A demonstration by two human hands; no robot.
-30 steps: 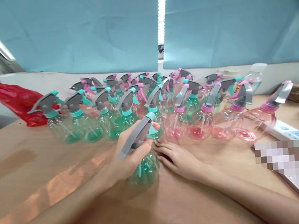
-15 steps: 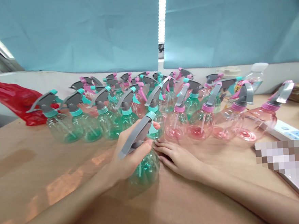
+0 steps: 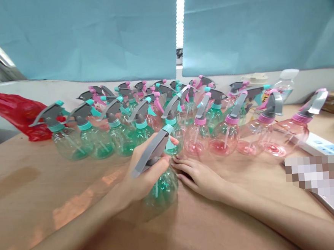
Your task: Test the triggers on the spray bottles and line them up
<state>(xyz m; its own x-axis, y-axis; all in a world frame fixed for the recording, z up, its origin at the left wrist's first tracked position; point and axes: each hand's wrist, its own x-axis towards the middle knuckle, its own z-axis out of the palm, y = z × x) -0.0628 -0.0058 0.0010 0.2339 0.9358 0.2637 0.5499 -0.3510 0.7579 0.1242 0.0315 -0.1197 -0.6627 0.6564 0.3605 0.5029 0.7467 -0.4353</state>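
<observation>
My left hand (image 3: 143, 176) is closed around the neck of a green spray bottle (image 3: 162, 190), a clear round bottle with a grey and turquoise trigger head. The bottle stands on the wooden table (image 3: 208, 228). My right hand (image 3: 199, 176) lies flat on the table just right of that bottle, fingers stretched toward it; whether the fingertips touch it I cannot tell. Close behind my hands runs a front row of spray bottles: green ones, such as a green spray bottle (image 3: 96, 141), on the left, and pink ones, such as a pink spray bottle (image 3: 197, 138), on the right.
More spray bottles in both colours crowd behind the front row. A red plastic bag (image 3: 26, 115) lies at the left. At the right are a white box (image 3: 323, 144), a clear bottle with a white cap (image 3: 287, 82) and a partly blurred flat object (image 3: 322, 186). Blue curtains hang behind.
</observation>
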